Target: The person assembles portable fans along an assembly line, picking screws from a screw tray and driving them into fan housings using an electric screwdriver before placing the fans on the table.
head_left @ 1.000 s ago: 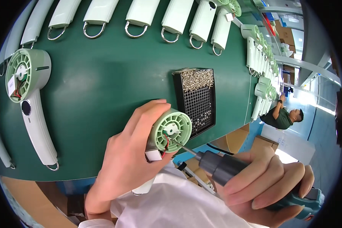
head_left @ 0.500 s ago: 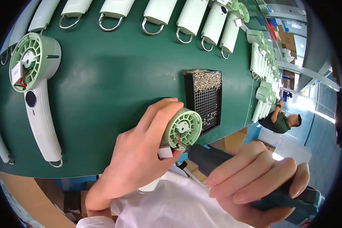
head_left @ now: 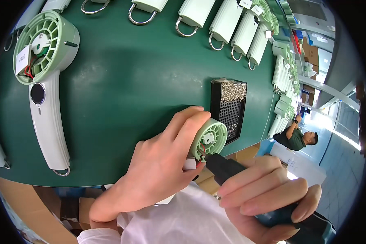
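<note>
My left hand is wrapped round the pale green head of a handheld fan, its open ribbed side turned toward the right. Red wires and a small white label show at the head's lower rim; most of the fan's handle is hidden behind my hand. In my right hand is a dark electric screwdriver, fingers closed round its body. Its bit reaches inside the fan head near the wires; the screw itself cannot be made out. Just beyond the fan head lies a black screw tray with small silver screws heaped at its far end.
Another white and green handheld fan lies at the left of the green table. Several more fans line the far edge, with others at the far right. Cardboard boxes stand below the table's front edge. A person sits further right.
The whole view has shifted, so the table's things sit differently in the picture. Both hands keep their hold, and the screwdriver bit is still inside the fan head.
</note>
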The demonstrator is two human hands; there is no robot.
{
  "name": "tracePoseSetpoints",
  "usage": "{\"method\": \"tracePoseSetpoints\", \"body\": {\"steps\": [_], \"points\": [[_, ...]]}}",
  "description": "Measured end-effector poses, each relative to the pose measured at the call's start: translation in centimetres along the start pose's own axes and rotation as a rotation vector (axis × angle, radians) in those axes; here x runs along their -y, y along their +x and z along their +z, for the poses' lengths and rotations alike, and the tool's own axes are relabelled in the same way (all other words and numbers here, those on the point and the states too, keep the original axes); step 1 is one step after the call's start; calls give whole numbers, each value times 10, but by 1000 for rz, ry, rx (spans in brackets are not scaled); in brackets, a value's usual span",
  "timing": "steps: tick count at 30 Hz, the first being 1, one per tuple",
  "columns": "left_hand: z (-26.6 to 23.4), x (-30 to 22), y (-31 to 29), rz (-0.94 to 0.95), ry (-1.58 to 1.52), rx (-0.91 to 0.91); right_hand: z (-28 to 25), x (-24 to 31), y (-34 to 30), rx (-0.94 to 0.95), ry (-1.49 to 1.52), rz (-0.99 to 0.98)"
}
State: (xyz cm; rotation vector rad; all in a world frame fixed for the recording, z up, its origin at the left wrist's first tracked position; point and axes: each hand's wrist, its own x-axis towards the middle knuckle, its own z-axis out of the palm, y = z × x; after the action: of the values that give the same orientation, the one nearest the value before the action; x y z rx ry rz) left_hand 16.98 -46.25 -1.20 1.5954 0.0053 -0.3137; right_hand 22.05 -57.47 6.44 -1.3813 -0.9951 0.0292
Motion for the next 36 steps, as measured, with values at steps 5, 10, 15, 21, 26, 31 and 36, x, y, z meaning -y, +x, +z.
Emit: {"method": "tracePoseSetpoints", "body": {"steps": [5, 10, 15, 21, 26, 31, 36], "points": [[2, 0, 1, 35, 19, -22, -1, -9, 1, 18, 33, -93], [2, -1, 1, 40, 28, -24, -1, -15, 3, -1, 47, -183], [2, 0, -1, 54, 34, -65, -11, -10, 2, 91, 127, -131], [5, -10, 2, -19, 48, -28, -11, 12, -9, -123, 58, -196], [7, -12, -4, -98, -19, -154, -27, 25, -11, -462, -98, -201], [2, -24, 14, 75, 295, -339, -76, 33, -41, -480, -70, 55], [10, -25, 0, -13, 442, -453, -77, 15, -53, -528, -47, 91]]}}
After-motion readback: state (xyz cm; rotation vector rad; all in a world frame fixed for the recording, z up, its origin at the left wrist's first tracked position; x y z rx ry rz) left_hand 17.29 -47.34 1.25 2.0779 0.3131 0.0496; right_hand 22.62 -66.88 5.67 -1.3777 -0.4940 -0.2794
